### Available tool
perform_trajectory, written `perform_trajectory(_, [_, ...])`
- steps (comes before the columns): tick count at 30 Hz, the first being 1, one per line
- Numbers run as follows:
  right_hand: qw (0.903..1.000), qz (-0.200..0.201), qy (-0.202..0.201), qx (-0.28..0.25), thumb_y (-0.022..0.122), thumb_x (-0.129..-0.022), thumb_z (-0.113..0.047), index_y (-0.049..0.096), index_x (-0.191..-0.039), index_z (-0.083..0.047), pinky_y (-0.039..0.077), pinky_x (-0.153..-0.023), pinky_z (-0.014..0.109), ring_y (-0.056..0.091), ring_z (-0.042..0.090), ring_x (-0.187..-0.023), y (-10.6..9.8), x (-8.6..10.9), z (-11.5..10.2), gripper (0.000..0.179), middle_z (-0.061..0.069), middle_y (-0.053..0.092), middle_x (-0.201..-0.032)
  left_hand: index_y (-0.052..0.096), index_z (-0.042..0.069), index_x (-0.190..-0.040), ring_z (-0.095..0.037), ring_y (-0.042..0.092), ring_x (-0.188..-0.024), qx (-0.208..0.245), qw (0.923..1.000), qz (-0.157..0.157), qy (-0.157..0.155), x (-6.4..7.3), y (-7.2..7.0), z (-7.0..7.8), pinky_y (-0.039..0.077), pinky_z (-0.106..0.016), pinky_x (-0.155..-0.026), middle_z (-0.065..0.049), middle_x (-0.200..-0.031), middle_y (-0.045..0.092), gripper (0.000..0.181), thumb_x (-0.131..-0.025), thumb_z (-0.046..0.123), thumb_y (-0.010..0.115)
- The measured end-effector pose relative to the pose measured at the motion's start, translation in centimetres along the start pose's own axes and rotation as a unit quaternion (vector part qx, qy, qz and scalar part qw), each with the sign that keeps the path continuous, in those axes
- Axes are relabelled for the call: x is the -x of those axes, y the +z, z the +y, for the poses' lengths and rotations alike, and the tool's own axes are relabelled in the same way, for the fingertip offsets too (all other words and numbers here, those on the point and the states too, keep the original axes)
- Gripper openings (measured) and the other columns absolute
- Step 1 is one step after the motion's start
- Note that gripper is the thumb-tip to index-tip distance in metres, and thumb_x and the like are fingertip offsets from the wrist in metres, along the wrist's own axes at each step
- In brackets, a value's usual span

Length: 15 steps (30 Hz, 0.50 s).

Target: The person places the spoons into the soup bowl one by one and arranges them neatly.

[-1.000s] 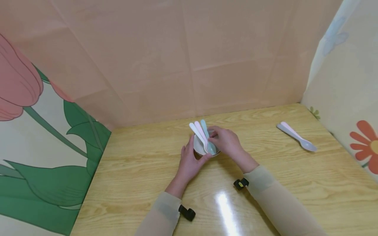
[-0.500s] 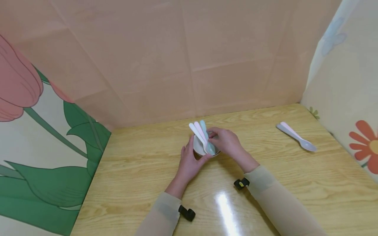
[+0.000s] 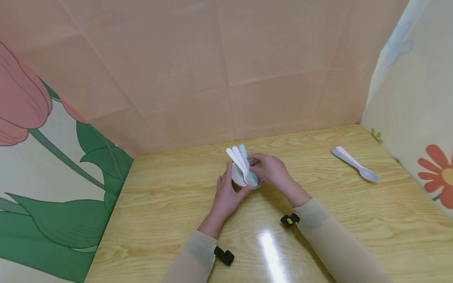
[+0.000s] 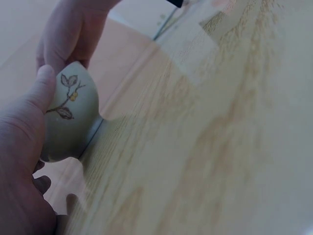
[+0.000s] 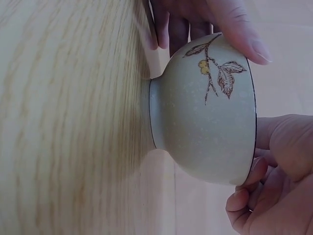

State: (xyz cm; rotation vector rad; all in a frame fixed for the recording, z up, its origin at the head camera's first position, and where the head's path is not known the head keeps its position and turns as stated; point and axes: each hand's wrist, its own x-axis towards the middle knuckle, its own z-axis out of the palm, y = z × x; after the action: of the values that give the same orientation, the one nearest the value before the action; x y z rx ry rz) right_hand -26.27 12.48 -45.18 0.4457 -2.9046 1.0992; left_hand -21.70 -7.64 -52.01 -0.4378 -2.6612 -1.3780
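Observation:
A small pale bowl stands on the wood-grain table, with a brown leaf branch and yellow berries on its outside. My left hand holds its left side, the thumb along the near rim. At the right rim my right hand has curled fingers; in the right wrist view its fingertips touch the bowl's wall. Three spoons lean in the bowl, handles toward the back: a white spoon, a pink spoon and a blue-green spoon. My right thumb lies close beside the blue-green one.
On the right of the table lie a grey spoon and a pink spoon, overlapping. A peach-coloured backdrop rises behind the table. Flower-printed panels stand at the left and right.
The spoon handles have shifted very slightly left and toward me, the blue-green one most. My right hand has moved a touch nearer; my left hand stays in place.

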Motion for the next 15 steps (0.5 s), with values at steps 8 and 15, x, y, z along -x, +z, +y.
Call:
perform_trajectory(8, [0.9998,0.009,0.001,-0.018,0.079,-0.104,-0.018,0.072,-0.145,-0.007,0.057,-0.078,0.041,0.068,0.022,-0.086,-0.3,0.0,0.5,0.043,0.008,0.079,-0.122,0.018,0.012,-0.176,-0.031,0.042,-0.157,-0.008,1.0000,0.000,-0.001,0.1,0.1,0.0,0.009,-0.063,-0.134,-0.013,-0.170,0.046,0.108,-0.100,0.055,0.080])
perform_trajectory(15, [0.9991,0.033,-0.007,-0.027,0.078,-0.105,-0.020,0.072,-0.145,-0.009,0.048,-0.062,0.035,0.060,0.019,-0.074,-1.2,0.1,0.8,0.042,0.007,0.079,-0.122,0.016,0.017,-0.177,-0.030,0.040,-0.159,-0.008,1.0000,0.002,-0.004,0.0,0.2,0.2,0.009,-0.064,-0.134,-0.012,-0.172,0.044,0.109,-0.099,0.057,0.080])
